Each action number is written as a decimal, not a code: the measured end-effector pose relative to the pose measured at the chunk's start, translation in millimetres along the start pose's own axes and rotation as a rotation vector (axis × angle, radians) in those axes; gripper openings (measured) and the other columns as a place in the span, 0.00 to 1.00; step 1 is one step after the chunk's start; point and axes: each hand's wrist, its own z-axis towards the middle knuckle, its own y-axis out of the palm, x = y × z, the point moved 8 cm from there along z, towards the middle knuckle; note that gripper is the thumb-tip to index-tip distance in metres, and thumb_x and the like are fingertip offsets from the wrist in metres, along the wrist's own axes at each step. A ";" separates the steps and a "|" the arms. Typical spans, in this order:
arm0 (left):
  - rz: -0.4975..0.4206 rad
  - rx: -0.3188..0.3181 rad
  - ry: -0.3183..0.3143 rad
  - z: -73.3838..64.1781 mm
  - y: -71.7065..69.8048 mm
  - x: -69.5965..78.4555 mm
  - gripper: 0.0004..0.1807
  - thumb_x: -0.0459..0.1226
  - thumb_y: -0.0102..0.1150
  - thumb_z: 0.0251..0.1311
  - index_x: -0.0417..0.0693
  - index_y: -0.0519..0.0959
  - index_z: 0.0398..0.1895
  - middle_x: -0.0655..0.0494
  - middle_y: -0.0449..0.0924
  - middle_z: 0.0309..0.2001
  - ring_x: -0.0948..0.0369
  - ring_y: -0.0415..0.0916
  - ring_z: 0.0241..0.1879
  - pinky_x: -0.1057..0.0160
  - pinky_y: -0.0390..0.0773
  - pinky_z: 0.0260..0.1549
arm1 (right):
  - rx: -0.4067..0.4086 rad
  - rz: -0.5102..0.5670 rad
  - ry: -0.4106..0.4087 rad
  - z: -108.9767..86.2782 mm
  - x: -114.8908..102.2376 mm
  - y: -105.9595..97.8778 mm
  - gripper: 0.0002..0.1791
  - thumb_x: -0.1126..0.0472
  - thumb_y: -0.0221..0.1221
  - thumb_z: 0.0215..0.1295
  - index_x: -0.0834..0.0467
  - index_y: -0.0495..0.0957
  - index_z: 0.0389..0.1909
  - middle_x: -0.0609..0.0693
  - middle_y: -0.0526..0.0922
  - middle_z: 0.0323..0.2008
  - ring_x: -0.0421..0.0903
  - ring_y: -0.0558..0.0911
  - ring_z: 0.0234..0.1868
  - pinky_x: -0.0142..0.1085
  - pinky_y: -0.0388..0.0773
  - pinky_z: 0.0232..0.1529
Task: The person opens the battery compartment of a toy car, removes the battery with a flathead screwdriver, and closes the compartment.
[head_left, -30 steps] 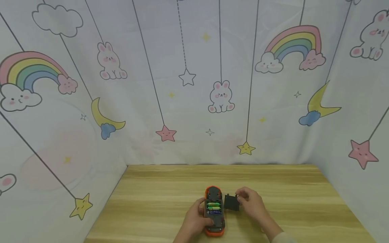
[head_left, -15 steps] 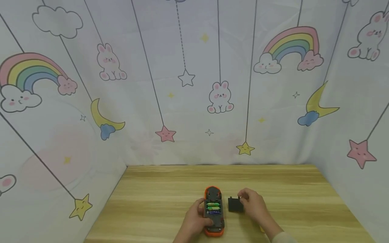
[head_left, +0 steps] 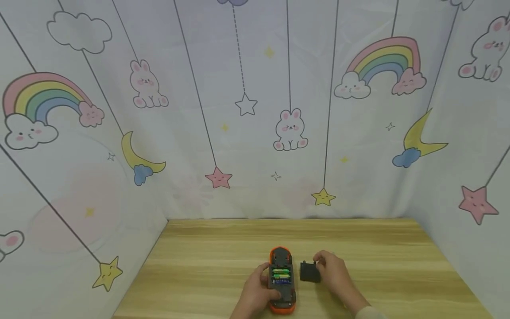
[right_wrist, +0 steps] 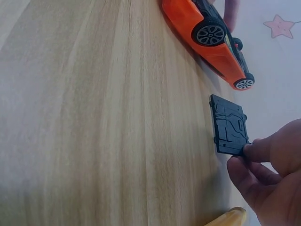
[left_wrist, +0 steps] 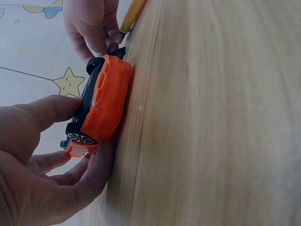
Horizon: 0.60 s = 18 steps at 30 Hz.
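An orange toy car (head_left: pixel 282 294) lies upside down on the table, its black underside up. In its uncovered battery compartment lie several batteries (head_left: pixel 281 276), green ones and a dark blue one. My left hand (head_left: pixel 256 292) grips the car from its left side, thumb over the underside; the left wrist view shows the fingers around the orange body (left_wrist: pixel 107 96). Just right of the car, my right hand (head_left: pixel 334 271) pinches a black battery cover (head_left: pixel 309 272) at one corner. The right wrist view shows the cover's molded face (right_wrist: pixel 229 125) between thumb and fingers.
A yellow-handled tool (left_wrist: pixel 133 15) lies on the wooden table (head_left: pixel 199 266) beyond the right hand; its handle end (right_wrist: pixel 229 218) also shows in the right wrist view. A white curtain (head_left: pixel 255 155) printed with rainbows, rabbits and stars surrounds the table at the back and sides.
My right hand has drawn the battery cover slightly to the right, widening the gap from the car. My left hand keeps its grip on the car. The head view has shifted a little.
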 end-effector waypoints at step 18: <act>0.018 0.007 0.004 1.1 0.7 -2.3 0.48 0.26 0.75 0.44 0.40 0.65 0.74 0.52 0.84 0.43 0.58 0.81 0.41 0.47 0.80 0.48 | -0.024 -0.076 -0.008 3.3 -1.3 7.9 0.08 0.73 0.64 0.62 0.58 0.83 0.39 0.57 0.89 0.41 0.54 0.88 0.45 0.46 0.84 0.43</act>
